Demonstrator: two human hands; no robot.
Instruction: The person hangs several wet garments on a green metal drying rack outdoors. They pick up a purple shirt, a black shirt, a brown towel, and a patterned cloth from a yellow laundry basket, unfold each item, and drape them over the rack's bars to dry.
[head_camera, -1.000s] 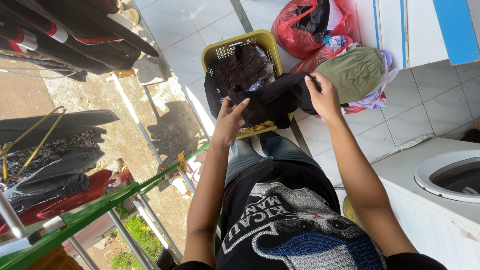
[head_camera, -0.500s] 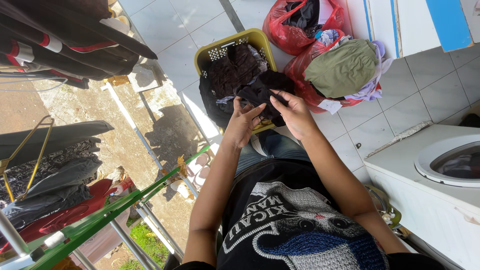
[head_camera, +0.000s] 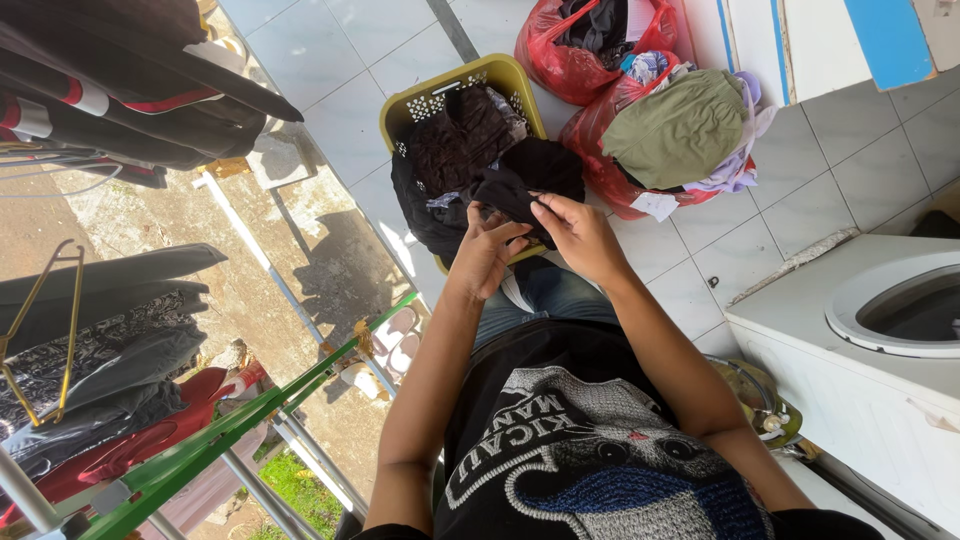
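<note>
A black garment (head_camera: 520, 185) hangs over the near rim of a yellow laundry basket (head_camera: 500, 72) full of dark clothes. My left hand (head_camera: 486, 252) and my right hand (head_camera: 577, 232) are close together, both pinching the same bunched part of the black garment just above the basket's front edge. The rest of the garment droops back onto the pile inside the basket. My forearms reach down from my black printed shirt.
Two red plastic bags (head_camera: 580, 60) stuffed with clothes, one topped by an olive garment (head_camera: 680, 125), stand right of the basket. A white washing machine (head_camera: 880, 330) sits at right. A green drying rail (head_camera: 230, 430) and hung dark clothes (head_camera: 100, 330) fill the left side.
My hands drew together from wide apart, gathering the black garment into a smaller bunch, and moved nearer to my body over the basket's front rim.
</note>
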